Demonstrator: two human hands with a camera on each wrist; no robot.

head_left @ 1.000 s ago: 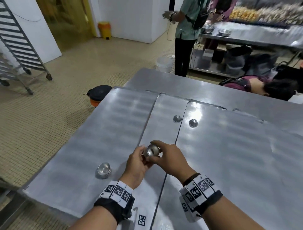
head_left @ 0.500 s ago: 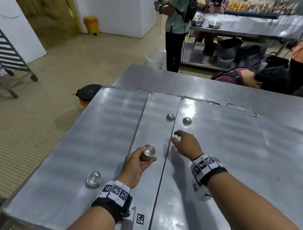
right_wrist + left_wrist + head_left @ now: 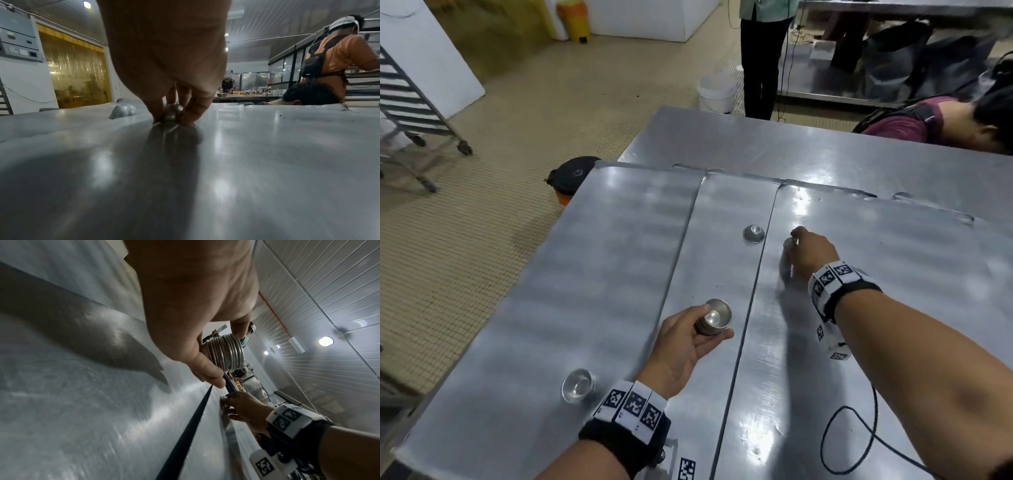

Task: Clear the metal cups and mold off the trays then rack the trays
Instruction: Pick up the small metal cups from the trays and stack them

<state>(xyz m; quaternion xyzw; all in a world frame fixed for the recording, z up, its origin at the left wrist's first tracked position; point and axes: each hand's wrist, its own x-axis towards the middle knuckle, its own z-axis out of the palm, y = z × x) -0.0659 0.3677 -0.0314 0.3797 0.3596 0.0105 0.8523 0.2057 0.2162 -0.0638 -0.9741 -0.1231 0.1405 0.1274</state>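
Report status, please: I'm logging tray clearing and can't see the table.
Left hand grips stack of nested cups. Right hand pinches inverted cup on right tray. Two cups loose: one upside down, one upright. Nothing blocking.

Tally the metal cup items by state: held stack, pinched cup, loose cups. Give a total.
Nested stack held in the left hand: 1
Single cup pinched by the right hand: 1
Loose on the trays: 2, an upside-down cup and an upright cup
Total: 4
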